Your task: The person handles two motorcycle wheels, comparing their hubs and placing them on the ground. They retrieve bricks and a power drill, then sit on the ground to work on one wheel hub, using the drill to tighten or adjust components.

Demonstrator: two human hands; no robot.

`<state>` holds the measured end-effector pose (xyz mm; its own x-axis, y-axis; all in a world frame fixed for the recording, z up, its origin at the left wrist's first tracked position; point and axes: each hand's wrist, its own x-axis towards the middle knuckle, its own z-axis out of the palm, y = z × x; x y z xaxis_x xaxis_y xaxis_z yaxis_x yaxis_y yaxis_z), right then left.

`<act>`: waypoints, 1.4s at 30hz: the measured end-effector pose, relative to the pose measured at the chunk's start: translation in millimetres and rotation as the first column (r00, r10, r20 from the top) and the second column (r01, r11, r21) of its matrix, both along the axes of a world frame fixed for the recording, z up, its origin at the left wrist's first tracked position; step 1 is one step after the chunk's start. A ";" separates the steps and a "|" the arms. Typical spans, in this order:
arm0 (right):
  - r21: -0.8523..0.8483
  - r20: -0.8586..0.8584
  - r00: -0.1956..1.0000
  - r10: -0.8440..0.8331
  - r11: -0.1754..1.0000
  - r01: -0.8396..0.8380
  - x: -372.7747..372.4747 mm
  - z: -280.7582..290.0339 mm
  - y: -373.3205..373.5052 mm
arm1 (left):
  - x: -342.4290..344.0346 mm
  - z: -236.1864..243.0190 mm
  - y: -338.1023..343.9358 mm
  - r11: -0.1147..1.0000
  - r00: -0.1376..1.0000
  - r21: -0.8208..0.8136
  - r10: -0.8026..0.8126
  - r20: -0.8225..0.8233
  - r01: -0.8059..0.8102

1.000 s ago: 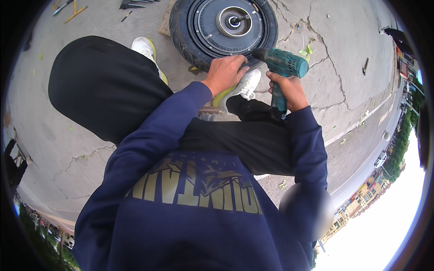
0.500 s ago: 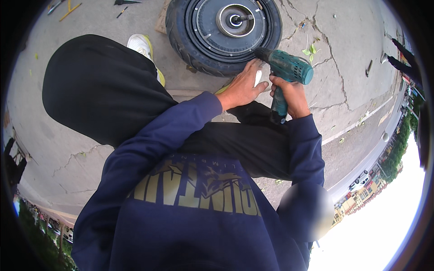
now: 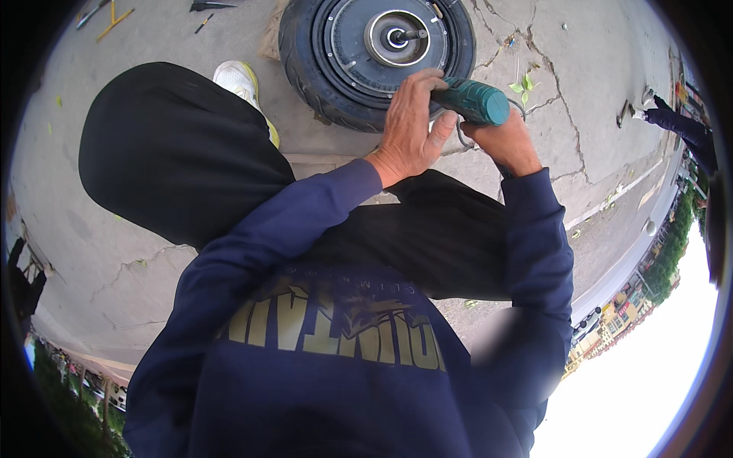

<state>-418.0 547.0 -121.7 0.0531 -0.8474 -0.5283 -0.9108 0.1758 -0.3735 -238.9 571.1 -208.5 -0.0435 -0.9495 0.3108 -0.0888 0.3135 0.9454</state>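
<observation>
A wheel (image 3: 357,69) with a black tyre and dark hub lies flat on the ground, its axle pointing up. My right hand (image 3: 508,143) is wrapped round the handle of a green cordless drill (image 3: 479,101), held over the near right side of the tyre. The handle is mostly hidden by that hand. My left hand (image 3: 412,126) closes about the drill's front end, fingers over the top and thumb below. The chuck and any bit are hidden behind those fingers, so I cannot see what they touch on the hub rim.
A yellow T-shaped tool (image 3: 114,21) and dark-handled tools (image 3: 210,6) lie at the far left. My white shoe (image 3: 238,80) stands left of the wheel. The concrete is cracked, with green leaves (image 3: 524,85) on it. Another person's leg (image 3: 679,131) shows at the far right.
The drill has turned more upright and its body has moved left. My left hand has moved up onto its front end. A person's leg and shoe shifted at the right edge.
</observation>
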 end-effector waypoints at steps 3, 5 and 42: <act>-0.147 0.118 0.992 0.038 0.989 -0.020 -28.8 -24.2 28.2 | -26.4 32.0 -36.0 0.986 0.985 -0.051 -0.161 -0.056 0.158; -0.257 0.173 0.983 0.055 0.966 -0.009 -40.1 -50.9 46.5 | -44.8 32.2 -42.5 0.988 0.984 -0.047 -0.151 -0.090 0.148; -0.132 0.184 0.962 -0.203 0.965 0.228 -92.8 -64.1 50.1 | -106.4 29.2 -79.2 0.955 0.973 -0.206 -0.228 -0.046 0.214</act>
<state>-510.8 597.1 -185.8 -0.0626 -0.9174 -0.3929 -0.7794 0.2909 -0.5549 -345.3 491.9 -179.3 -0.2174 -0.8372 0.5018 0.0671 0.5001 0.8634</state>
